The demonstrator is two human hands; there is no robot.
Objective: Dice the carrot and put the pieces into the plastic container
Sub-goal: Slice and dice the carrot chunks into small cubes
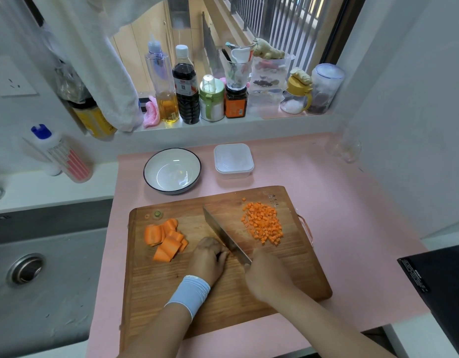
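Now, at the board: a person's two bare hands work on a wooden cutting board (pixel 223 301) that lies on a pink counter mat (pixel 352 215)
Right hand: the right hand (pixel 268 275) is wrapped around the handle of a kitchen knife (pixel 223 231), hiding the handle; the blade runs diagonally away and to the left, its edge down on the wood
Left hand: the left hand (pixel 209 259), a pale blue wristband (pixel 191 290) on its wrist, sits knuckles-up just left of the blade with its fingers curled down to the board; whether they pin anything under them cannot be told from this view
Diced carrot: a loose heap of small orange cubes (pixel 263 223) lies on the far right part of the board, to the right of the blade, with one stray cube just beyond the heap
Carrot slabs: several thick uncut carrot slabs (pixel 166 240) overlap on the left side of the board, apart from the left hand
Trimmings: a green carrot top (pixel 157 214) rests near the board's far left corner
Plastic container: the square translucent plastic container (pixel 233 160) stands on the mat beyond the board, well apart from the cubes
Bowl: a white bowl (pixel 171 170) with a dark rim stands to the left of the container
Surroundings: a grey sink (pixel 42 280) lies to the left of the mat; bottles, jars and a ginger root (pixel 268 50) line the windowsill behind
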